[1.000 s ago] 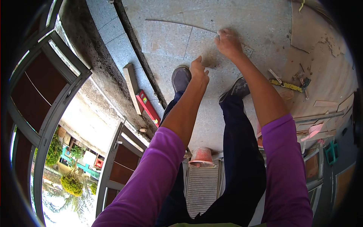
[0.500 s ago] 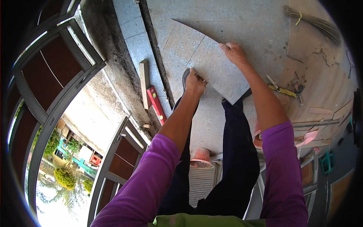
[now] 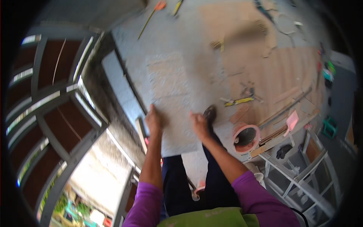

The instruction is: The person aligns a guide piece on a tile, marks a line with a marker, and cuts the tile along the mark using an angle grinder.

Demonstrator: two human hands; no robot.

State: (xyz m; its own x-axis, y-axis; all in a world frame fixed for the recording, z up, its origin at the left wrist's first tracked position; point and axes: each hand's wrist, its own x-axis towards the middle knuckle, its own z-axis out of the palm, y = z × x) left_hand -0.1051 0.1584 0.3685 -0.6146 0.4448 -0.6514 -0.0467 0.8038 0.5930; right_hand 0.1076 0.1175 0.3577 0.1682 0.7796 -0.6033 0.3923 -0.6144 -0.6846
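A thin rectangular speckled sheet (image 3: 170,102), grey and beige with a line across its middle, spans the space between my hands in front of my legs. My left hand (image 3: 153,121) is closed on its left edge. On the opposite edge my right hand (image 3: 199,124) grips it, fingers partly blurred. The sheet's near end reaches over my thighs. Motion blur makes it hard to tell how far it stands off the floor. My dark shoe (image 3: 210,114) shows just right of my right hand.
A pink bucket (image 3: 245,139) stands right of my legs, by a metal ladder (image 3: 298,176). A yellow-handled hammer (image 3: 239,101) and a straw broom (image 3: 242,34) lie on the floor. Slatted gate panels (image 3: 56,125) line the left. A tape measure (image 3: 160,5) lies at the far side.
The sheet has turned from a slant to nearly straight ahead of me. My right hand came down and nearer; my left moved left onto the sheet's edge. The view has swung right.
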